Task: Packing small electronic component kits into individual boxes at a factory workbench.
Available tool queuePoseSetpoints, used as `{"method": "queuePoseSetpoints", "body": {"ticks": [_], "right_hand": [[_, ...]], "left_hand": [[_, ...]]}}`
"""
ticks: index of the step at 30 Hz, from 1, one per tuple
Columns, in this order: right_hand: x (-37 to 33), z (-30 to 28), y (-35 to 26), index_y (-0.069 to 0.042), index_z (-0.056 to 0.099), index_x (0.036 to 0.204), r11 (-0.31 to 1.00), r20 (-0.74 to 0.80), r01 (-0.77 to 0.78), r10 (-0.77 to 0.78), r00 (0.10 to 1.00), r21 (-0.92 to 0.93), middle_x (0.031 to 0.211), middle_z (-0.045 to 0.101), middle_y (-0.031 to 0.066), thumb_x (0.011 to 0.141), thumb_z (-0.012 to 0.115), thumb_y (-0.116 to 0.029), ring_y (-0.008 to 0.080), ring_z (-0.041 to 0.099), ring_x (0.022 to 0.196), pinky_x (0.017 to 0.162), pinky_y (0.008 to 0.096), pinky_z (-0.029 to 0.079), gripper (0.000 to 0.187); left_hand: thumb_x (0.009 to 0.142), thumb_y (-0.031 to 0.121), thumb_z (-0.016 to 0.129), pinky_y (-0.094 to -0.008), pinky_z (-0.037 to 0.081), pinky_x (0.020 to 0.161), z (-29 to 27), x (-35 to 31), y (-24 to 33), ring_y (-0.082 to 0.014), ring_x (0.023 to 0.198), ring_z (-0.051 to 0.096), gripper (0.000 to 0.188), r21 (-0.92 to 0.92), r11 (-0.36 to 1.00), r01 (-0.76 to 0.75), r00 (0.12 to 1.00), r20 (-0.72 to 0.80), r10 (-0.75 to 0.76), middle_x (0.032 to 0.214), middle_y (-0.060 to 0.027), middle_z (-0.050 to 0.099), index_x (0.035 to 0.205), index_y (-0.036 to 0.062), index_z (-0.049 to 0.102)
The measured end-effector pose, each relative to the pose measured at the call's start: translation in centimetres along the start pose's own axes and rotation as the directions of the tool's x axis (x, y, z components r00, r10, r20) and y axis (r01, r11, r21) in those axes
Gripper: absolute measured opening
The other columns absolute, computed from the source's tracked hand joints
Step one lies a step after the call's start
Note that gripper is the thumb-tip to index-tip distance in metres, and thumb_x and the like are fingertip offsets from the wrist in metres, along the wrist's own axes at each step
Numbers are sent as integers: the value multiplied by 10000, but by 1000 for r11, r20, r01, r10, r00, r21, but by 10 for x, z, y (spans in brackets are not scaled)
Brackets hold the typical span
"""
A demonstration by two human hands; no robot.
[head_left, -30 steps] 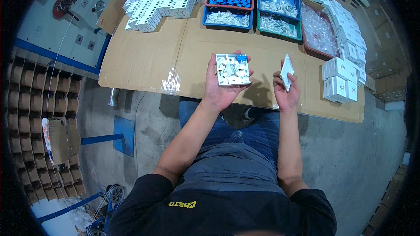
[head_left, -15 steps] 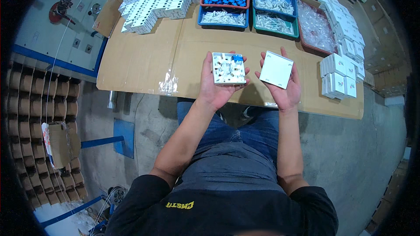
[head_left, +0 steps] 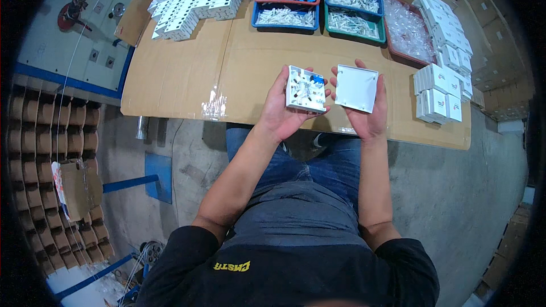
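**Open white square plastic box [head_left: 305, 90] and flat white square plastic plate [head_left: 356, 88] held side by side, unjoined**

The left hand [head_left: 277, 112] cradles the box from below, slightly tilted: the thumb lies along its left edge, and the fingers curl underneath with their tips showing past the right edge. Inside the box sit small white parts and a blue block [head_left: 317, 79] toward its far right corner. Just right of the box, the right hand [head_left: 368, 122] supports the plate, thumb against its right edge, fingers somewhat spread behind it, tips showing at the left and top. The step in hand looks like holding both pieces face up, apart. A next move that brings them together would call for a steady, level box, a turned plate and matched edges.

Both are above the near edge of a brown cardboard sheet [head_left: 170, 79]. Right of the box stand stacked white boxes [head_left: 437, 96]. Beyond the box are a blue tray [head_left: 284, 28] and a green tray [head_left: 355, 37] of slender white pieces, then a red tray [head_left: 287, 1] of blue pieces. Far left of the box stand rows of white blocks with dark marks [head_left: 202, 3].
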State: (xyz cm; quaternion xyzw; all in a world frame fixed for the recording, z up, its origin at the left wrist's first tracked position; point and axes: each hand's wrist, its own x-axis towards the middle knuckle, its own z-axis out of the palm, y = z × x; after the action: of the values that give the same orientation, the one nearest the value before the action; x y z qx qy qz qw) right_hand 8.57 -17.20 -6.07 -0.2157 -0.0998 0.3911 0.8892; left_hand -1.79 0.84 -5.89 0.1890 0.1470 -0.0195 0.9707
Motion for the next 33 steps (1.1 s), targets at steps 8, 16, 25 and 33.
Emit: {"method": "queuePoseSetpoints", "body": {"ticks": [8,16,25,33], "right_hand": [[7,34,15,-34,607,1316,57,403,426,-231,885,-903,1369,568,182,770,829,-214,311,567,1238,1037,393,445,616],[14,39,27,-70,641,1304,-121,527,514,-137,839,-849,1381,569,170,718,861,-291,343,553,1240,1030,424,450,664],[12,35,28,-69,655,1282,-162,551,531,-134,823,-832,1376,564,191,692,874,-273,363,549,1242,1034,436,448,662],[10,36,29,-91,672,1280,-140,575,560,-111,811,-817,1398,561,173,681,870,-327,353,544,1263,1047,433,434,674]], "left_hand": [[1018,620,340,-400,565,870,11,-5,-6,-210,1050,673,609,134,991,28,995,-104,-14,1178,-69,675,1312,139,571],[1009,608,397,-396,564,890,22,-7,-6,-237,1047,671,585,222,975,-23,980,-189,67,1157,-84,666,1315,134,553],[1003,610,417,-381,566,861,13,-2,-15,-221,1011,680,566,241,969,-47,986,-147,85,1140,-72,671,1289,142,558],[1012,611,393,-366,567,825,24,-16,-14,-211,1009,679,579,275,959,-65,985,-138,106,1144,-62,662,1320,142,533]]}}
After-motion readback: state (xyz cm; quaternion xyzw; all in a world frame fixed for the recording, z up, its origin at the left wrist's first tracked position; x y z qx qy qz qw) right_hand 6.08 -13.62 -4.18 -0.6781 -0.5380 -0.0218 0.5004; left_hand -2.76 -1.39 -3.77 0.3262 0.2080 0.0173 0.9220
